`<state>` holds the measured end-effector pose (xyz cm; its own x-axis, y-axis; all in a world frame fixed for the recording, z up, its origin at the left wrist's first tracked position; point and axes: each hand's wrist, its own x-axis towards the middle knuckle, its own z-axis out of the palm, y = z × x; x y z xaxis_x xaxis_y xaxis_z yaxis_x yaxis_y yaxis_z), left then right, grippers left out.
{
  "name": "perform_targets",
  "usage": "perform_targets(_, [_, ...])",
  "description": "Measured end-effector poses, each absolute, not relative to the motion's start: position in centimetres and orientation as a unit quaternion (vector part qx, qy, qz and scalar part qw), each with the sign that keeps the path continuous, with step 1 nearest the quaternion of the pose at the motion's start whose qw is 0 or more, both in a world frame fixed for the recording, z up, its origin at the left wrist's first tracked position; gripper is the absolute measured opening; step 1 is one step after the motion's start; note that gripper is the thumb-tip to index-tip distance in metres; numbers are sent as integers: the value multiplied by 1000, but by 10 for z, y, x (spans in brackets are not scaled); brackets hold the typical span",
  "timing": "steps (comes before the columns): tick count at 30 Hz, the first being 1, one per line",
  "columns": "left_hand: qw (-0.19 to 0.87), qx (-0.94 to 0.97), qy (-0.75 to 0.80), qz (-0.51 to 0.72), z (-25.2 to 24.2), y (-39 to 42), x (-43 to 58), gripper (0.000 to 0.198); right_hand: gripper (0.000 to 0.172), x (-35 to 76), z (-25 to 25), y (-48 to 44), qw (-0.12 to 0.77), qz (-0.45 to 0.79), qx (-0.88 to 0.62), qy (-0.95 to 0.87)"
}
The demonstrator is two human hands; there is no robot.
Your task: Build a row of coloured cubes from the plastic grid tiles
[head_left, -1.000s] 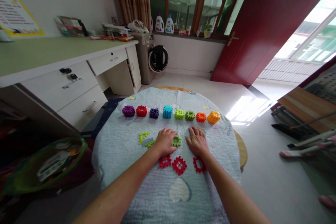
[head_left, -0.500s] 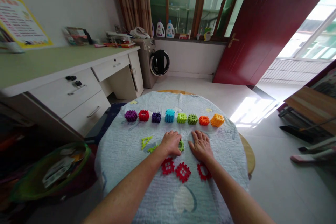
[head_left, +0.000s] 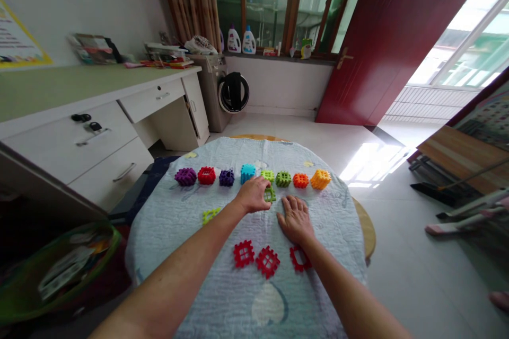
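My left hand is closed on a green interlocking building tile, just in front of a stack of lime tiles. My right hand lies flat on the cloth with its fingers stretched out, holding nothing. Across the far side runs a row of stacks: purple, red, dark violet, blue, olive green, orange and yellow-orange. A loose lime piece rests left of my left forearm. Nearer me lie three red tiles, one partly behind my right wrist.
A pale blue cloth covers the round table. To the left stand a white desk and a green basket; a washing machine is behind. The red door stands at the back right.
My left hand has moved away from me, carrying the green tile from mid-table up to the lime stack. The right hand stays flat on the cloth. The whole view has shifted slightly.
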<state>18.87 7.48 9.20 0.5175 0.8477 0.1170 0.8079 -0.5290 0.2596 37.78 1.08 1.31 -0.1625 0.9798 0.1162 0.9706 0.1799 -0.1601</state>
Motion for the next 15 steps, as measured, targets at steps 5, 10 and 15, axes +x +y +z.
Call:
perform_targets(5, [68, 863, 491, 95, 108, 118, 226, 48, 52, 378, 15, 11, 100, 31, -641, -760])
perform_targets(10, [74, 861, 499, 56, 111, 144, 259, 49, 53, 377, 17, 10, 109, 34, -641, -759])
perform_targets(15, [77, 857, 509, 27, 105, 157, 273, 49, 52, 375, 18, 9, 114, 31, -644, -756])
